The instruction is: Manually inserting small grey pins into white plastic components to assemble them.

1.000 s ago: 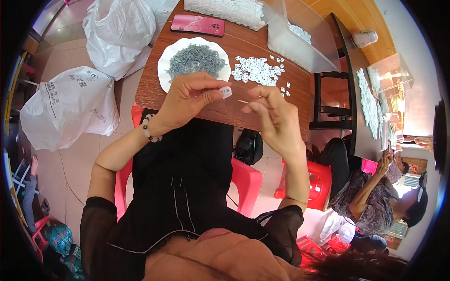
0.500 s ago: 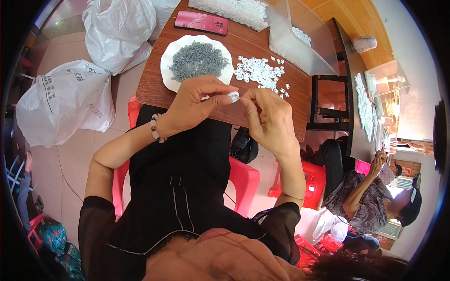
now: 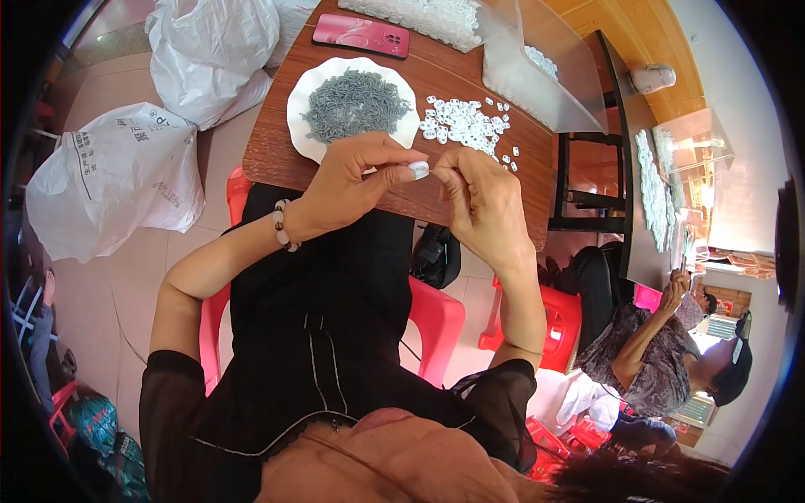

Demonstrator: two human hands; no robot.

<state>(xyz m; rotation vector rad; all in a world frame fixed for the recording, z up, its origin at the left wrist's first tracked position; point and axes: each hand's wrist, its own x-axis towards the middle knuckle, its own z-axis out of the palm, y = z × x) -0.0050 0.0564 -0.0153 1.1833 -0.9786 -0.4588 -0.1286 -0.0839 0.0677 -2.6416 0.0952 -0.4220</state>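
Note:
Between thumb and index finger, my left hand (image 3: 359, 178) pinches a small white plastic piece (image 3: 418, 170) above the table's near edge. My right hand (image 3: 482, 194) meets it from the other side, its thumb and forefinger pressed together at the piece's right end. Whatever those right fingers hold is too small to name. Just beyond my left hand stands a white scalloped plate (image 3: 295, 111) heaped with short grey rod-shaped pieces (image 3: 356, 105). To its right, a loose spread of small white pieces with dark holes (image 3: 464, 124) lies on the brown wooden table (image 3: 377, 205).
A pink phone (image 3: 360, 36) lies behind the plate. Clear-walled trays (image 3: 537, 84) of white parts stand at the back right. White sacks (image 3: 117, 180) sit on the floor at left. Another person (image 3: 658, 352) sits at a dark table (image 3: 616, 168) on the right.
The white piece has turned slightly between my left fingers. My right fingertips have shifted a little and lie close against its end. The plate and scattered pieces have stayed in place.

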